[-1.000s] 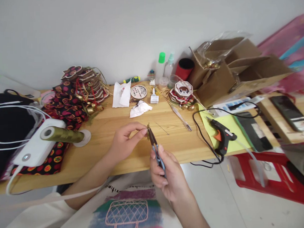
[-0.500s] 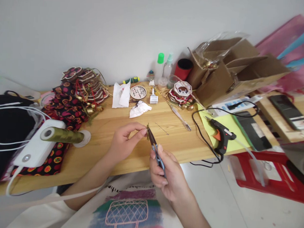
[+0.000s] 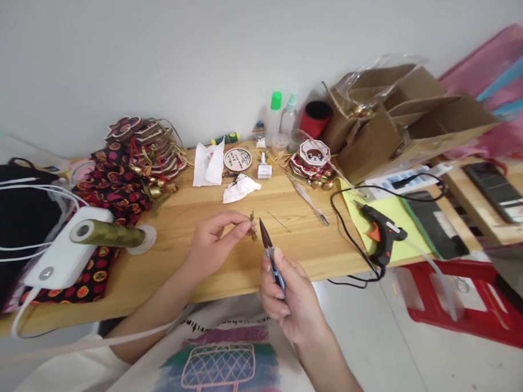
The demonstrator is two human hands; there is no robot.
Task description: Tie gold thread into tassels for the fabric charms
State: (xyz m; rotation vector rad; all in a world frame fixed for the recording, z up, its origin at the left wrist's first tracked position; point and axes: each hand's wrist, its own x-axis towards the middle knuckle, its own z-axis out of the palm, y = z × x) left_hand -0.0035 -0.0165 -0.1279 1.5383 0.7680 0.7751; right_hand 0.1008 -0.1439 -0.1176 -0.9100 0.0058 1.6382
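At centre, left hand (image 3: 214, 243) pinches apparent green cord (image 3: 253, 231); right hand (image 3: 291, 297) grips withdrawn pliers (image 3: 266, 237).

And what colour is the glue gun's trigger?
The trigger is orange; it shows best in the head view.

Left hand (image 3: 219, 237) palm-down, thumb and forefinger pinched; right hand (image 3: 288, 288) close by, fingers curled, thumb pointing forward.

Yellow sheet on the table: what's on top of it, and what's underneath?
The black glue gun lies on the yellow sheet, with a dark flat object at its right side. Whatever is underneath is covered, so I can't tell.
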